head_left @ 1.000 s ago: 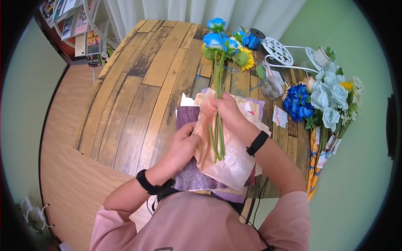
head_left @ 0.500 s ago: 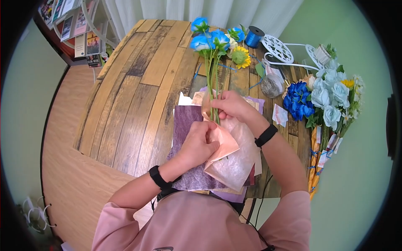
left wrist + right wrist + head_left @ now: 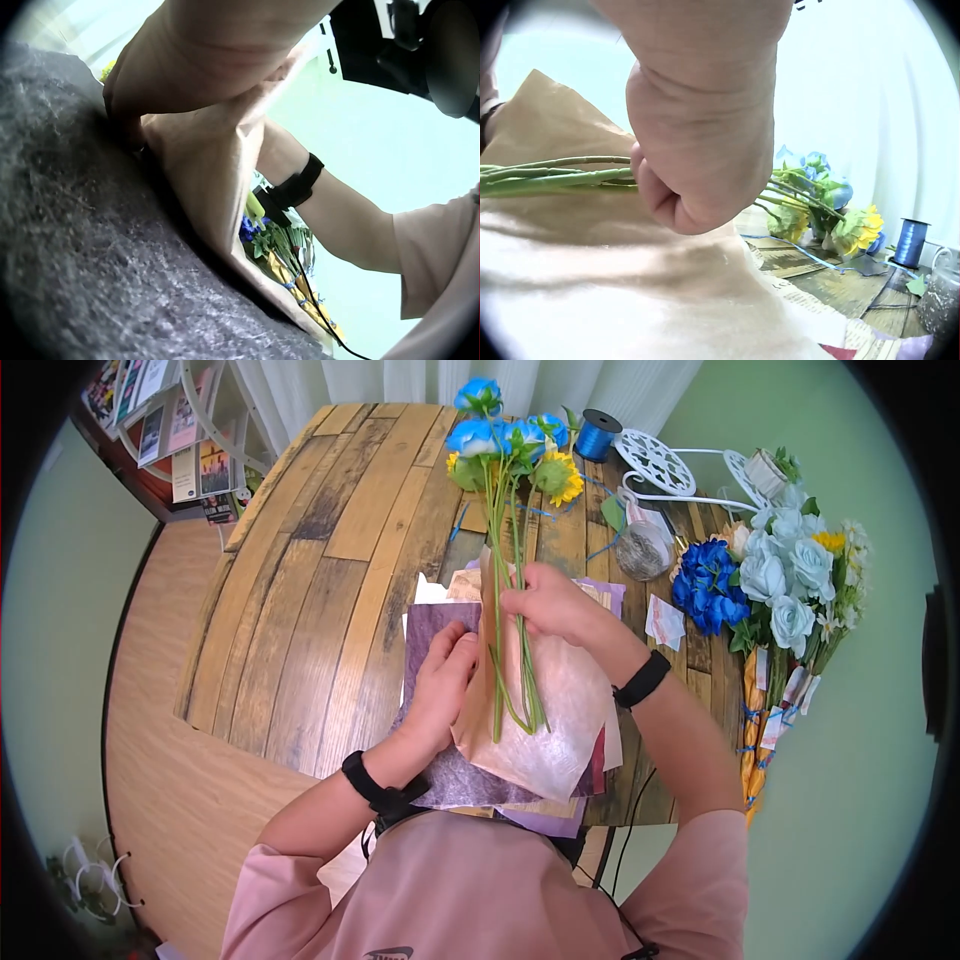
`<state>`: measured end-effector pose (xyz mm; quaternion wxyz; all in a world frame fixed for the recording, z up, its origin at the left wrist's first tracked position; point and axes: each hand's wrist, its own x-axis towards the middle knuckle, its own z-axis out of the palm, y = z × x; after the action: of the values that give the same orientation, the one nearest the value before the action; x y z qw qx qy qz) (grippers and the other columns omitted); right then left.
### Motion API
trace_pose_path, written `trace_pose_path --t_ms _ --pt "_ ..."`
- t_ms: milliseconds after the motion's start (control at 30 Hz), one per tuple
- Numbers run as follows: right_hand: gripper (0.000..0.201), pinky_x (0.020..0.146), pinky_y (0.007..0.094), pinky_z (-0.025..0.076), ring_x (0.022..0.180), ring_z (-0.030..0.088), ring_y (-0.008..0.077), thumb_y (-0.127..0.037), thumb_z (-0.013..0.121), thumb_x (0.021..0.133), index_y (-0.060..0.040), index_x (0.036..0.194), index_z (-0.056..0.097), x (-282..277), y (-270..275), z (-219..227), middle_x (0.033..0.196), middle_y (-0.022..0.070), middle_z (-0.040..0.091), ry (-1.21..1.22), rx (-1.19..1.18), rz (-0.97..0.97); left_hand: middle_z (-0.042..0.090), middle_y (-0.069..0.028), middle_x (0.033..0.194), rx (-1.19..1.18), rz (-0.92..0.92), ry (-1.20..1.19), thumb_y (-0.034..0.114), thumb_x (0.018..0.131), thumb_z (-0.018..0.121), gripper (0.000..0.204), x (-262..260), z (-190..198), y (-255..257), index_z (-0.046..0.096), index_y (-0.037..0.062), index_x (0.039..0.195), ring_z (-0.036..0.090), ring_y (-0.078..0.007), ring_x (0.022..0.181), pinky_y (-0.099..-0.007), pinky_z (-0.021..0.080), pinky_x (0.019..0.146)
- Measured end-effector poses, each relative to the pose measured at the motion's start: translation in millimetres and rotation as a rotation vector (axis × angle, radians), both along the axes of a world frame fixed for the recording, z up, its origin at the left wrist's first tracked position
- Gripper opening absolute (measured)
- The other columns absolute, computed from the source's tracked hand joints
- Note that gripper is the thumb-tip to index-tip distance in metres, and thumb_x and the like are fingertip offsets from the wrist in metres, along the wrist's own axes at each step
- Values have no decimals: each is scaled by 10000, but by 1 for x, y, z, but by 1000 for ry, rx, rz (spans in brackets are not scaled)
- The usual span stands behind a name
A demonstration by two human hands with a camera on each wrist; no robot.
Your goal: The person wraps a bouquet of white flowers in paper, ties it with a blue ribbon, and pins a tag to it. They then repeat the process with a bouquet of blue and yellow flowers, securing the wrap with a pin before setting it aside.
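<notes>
In the head view my right hand (image 3: 552, 603) grips the green stems (image 3: 528, 660) of a bunch of artificial flowers at about mid-length. Blue blooms (image 3: 478, 438) and yellow sunflowers (image 3: 558, 478) top the bunch, pointing away from me. The right wrist view shows the fingers curled round the stems (image 3: 562, 176). Beneath the stems lies a sheet of pale peach wrapping paper (image 3: 560, 705), its left side raised. My left hand (image 3: 442, 685) is at that raised side, its back toward the head camera; in the left wrist view its fingers reach down beside the paper (image 3: 214, 161).
Dark purple sheets (image 3: 430, 625) and other papers are stacked under the wrapping paper on the wooden table (image 3: 300, 620). At the right lie finished bouquets (image 3: 765, 590). A blue ribbon spool (image 3: 597, 435), a white metal stand (image 3: 655, 463) and a glass jar (image 3: 643, 550) stand at the back right.
My left hand folded the paper's left side over the stems, then drew back left; the stem ends show again. The right hand keeps its grip, and the flower heads have shifted left.
</notes>
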<state>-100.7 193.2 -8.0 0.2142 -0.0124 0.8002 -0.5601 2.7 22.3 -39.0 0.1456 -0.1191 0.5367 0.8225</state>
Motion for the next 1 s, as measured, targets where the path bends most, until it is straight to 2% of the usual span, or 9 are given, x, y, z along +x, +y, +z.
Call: trace_pose_path --t_ms 200,400,533,600,667,800,833,967,1000 --pt "209 384 285 386 427 520 126 -195 611 892 7 860 649 8 -3 -9 609 61 593 -118 116 30 527 -71 1295 162 -142 78 244 1048 458 455 2 -11 10 376 28 1440 509 -134 1187 -268 420 1002" --pt "191 367 276 317 409 473 110 -195 637 882 -23 799 653 -2 2 -32 575 34 566 -195 50 64 515 -96 1293 -311 -277 248 167 1012 543 522 -2 -32 11 341 -7 1460 502 -153 1174 -294 440 990" --pt "147 391 266 304 441 467 101 -168 646 859 -36 795 642 1 1 -21 606 20 563 -290 -79 37 536 -90 1209 -204 -136 277 144 968 611 518 3 -6 17 365 -6 1399 527 -161 1102 -310 460 957" --pt "111 424 258 319 501 488 91 -141 623 845 -40 799 630 3 -1 -14 663 20 580 -233 -83 32 542 -76 1199 -215 -88 243 201 975 602 492 1 0 19 379 18 1374 520 -160 1119 -310 459 961" --pt "103 433 256 321 521 490 86 -132 608 841 -38 803 625 7 -2 2 683 24 586 -187 -80 23 540 -77 1190 71 23 45 272 996 555 443 -2 0 14 423 18 1335 533 -162 1063 -292 445 969" --pt "104 440 259 311 538 470 76 -118 572 841 -35 787 606 11 -1 26 701 23 585 -123 -108 -35 538 -93 1311 330 -124 81 577 1010 379 694 23 23 -20 353 25 1429 540 -197 1207 -343 421 1034" --pt "104 440 259 311 538 470 76 -118 572 841 -35 787 606 11 1 30 701 23 585 -123 -111 -37 509 -111 1372 202 -143 119 690 974 277 834 31 24 -28 339 9 1451 505 -217 1277 -346 401 1063" --pt "100 439 255 293 532 441 69 -129 578 844 -39 803 596 6 11 32 735 25 594 -99 -133 -27 519 -110 1349 234 -226 331 538 995 472 709 66 17 -55 366 -5 1438 507 -204 1264 -338 404 1064" --pt "95 438 254 287 528 431 67 -132 581 844 -42 816 594 6 12 30 749 27 598 -79 -144 -27 517 -108 1346 6 -279 285 375 976 556 632 73 19 -56 360 -8 1437 504 -192 1256 -333 414 1050"
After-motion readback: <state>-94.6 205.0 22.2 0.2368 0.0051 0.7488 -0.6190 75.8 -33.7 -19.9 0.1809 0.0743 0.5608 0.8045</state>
